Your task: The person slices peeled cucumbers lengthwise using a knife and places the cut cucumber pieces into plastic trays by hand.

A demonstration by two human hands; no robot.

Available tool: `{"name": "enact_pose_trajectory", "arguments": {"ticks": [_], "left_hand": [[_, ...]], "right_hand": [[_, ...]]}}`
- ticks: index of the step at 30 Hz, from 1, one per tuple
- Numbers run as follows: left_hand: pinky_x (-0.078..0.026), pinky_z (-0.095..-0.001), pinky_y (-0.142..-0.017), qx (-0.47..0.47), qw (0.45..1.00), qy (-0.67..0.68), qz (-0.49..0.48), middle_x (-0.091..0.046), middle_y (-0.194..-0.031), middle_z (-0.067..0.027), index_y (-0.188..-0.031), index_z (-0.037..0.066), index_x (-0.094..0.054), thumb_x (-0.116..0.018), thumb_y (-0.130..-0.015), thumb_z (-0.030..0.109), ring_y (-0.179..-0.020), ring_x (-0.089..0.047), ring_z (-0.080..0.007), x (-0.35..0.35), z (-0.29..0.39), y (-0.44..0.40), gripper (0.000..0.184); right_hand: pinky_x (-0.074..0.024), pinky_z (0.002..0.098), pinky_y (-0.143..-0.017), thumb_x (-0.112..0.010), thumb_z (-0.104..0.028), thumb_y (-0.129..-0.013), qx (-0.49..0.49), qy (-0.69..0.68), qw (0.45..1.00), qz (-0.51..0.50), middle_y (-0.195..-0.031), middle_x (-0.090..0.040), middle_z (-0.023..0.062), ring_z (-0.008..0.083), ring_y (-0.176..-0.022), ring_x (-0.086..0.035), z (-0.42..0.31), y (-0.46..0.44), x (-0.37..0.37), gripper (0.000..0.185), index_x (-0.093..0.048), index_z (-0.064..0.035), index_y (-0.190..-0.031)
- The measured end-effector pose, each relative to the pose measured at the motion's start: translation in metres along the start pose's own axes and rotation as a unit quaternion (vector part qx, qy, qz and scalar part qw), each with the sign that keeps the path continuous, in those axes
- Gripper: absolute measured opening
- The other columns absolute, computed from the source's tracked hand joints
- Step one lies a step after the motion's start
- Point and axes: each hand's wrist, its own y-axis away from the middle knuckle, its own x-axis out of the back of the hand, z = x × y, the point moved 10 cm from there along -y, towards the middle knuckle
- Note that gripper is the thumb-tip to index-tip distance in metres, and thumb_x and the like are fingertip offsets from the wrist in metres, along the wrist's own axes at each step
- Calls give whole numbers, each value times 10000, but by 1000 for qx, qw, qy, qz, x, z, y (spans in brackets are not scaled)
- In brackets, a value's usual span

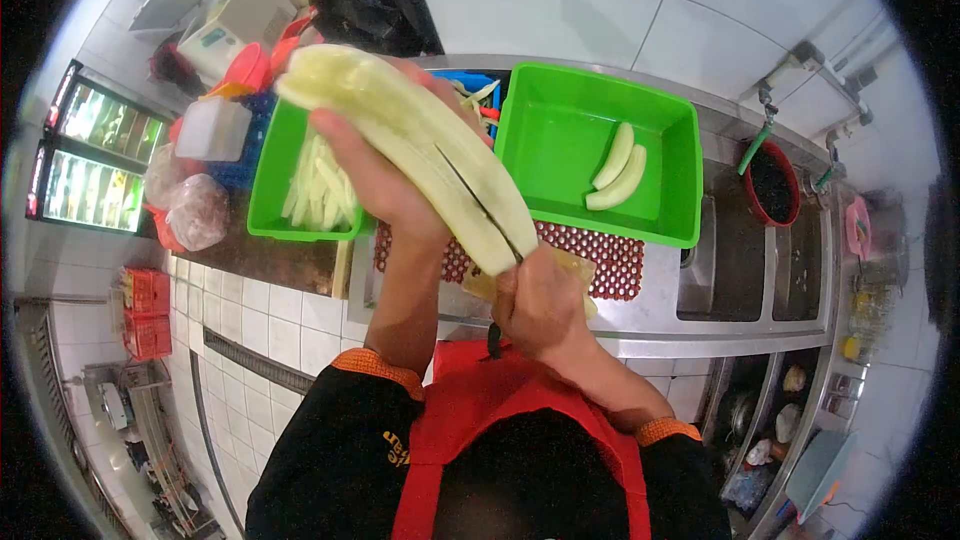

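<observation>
My left hand (385, 165) is wrapped round a peeled plantain (400, 140), pale yellow-green, raised close to the camera and slanting across the view. A long dark slit runs lengthwise in its lower half. At its lower end my right hand (545, 305) is closed on what looks like a knife, whose dark handle (494, 340) sticks out below the fist. The blade is mostly hidden along the slit. Two more peeled plantains (620, 178) lie in the green bin (545, 100) at the right. Pale cut strips (320, 185) fill part of another green bin (268, 205) at the left.
Under my hands, a red perforated mat (615, 265) and a yellowish board (575, 265) lie on the steel counter (660, 310). A blue crate (485, 77) with peelings stands behind. At the right are sinks (730, 255) and a red bucket (770, 185); plastic bags (197, 212) sit left.
</observation>
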Motion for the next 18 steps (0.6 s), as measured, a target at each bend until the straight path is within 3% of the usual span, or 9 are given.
{"name": "enact_pose_trajectory", "arguments": {"ticks": [2, 4, 6, 8, 10, 12, 14, 16, 18], "left_hand": [[-426, -314, -429, 13, 999, -17, -39, -506, -921, -75, -1077, 47, -480, -277, -933, 629, -551, -462, -186, -2, -9, 5, 633], [-429, -310, -436, 39, 998, -24, -33, -501, -889, -76, -1078, 45, -478, -279, -933, 628, -552, -464, -182, -4, -15, 11, 632], [-432, -306, -443, 65, 997, -31, -28, -496, -857, -78, -1078, 44, -476, -282, -933, 627, -553, -465, -177, -4, -25, 19, 631], [-453, -291, -472, 34, 990, -135, 37, -524, -844, -88, -1083, 42, -473, -282, -937, 615, -596, -505, -174, 11, -24, 24, 622], [-459, -271, -537, 29, 993, -98, 60, -544, -830, -98, -1041, 47, -479, -233, -955, 592, -623, -524, -169, 11, -21, 21, 604], [-464, -251, -601, 25, 994, -62, 81, -565, -816, -108, -1000, 53, -484, -183, -972, 569, -649, -544, -163, 11, -17, 11, 598], [-473, -267, -611, -124, 983, -86, 105, -571, -796, -105, -1045, 50, -465, -205, -1003, 463, -665, -555, -168, 18, 17, -5, 490], [-473, -287, -611, -143, 977, -119, 102, -569, -834, -99, -1053, 81, -483, -269, -986, 477, -694, -554, -174, 25, 23, -12, 456], [-473, -308, -611, -164, 970, -151, 99, -567, -873, -93, -1061, 113, -502, -333, -969, 492, -723, -553, -179, 37, 33, -20, 425]], "right_hand": [[-476, 420, -536, -605, -87, -806, 26, 32, 998, 44, -804, -541, 148, 318, -637, -569, 2, -1, -3, 127, -550, -3, -883], [-478, 387, -493, -635, -123, -777, 52, 64, 993, 89, -794, -531, 100, 262, -611, -553, 1, -8, 0, 134, -554, -54, -858], [-518, 379, -563, -674, -137, -755, 46, -62, 992, 98, -837, -586, 124, 295, -669, -613, 7, -19, 1, 265, -593, -20, -978], [-531, 380, -594, -688, -133, -746, 52, -98, 986, 121, -868, -606, 140, 308, -710, -633, 13, -20, 1, 325, -592, -8, -1030], [-543, 381, -625, -703, -129, -737, 58, -135, 979, 142, -898, -626, 156, 321, -751, -654, 17, -19, 7, 387, -592, 3, -1083], [-506, 429, -857, -641, -27, -672, -15, -197, 978, 68, -1103, -615, 178, 367, -1019, -595, 29, -20, 0, 420, -639, -21, -1091], [-515, 431, -833, -653, -45, -692, -22, -188, 981, 40, -1090, -614, 191, 352, -1021, -597, 26, -21, 2, 395, -636, -7, -1085], [-544, 378, -657, -694, -100, -738, 84, -120, 987, 74, -965, -639, 181, 325, -795, -660, 7, -24, 8, 361, -585, -2, -1068], [-531, 383, -626, -663, -111, -761, 46, -136, 985, 97, -873, -612, 151, 319, -766, -643, 11, -19, 7, 269, -576, -22, -1000]]}}
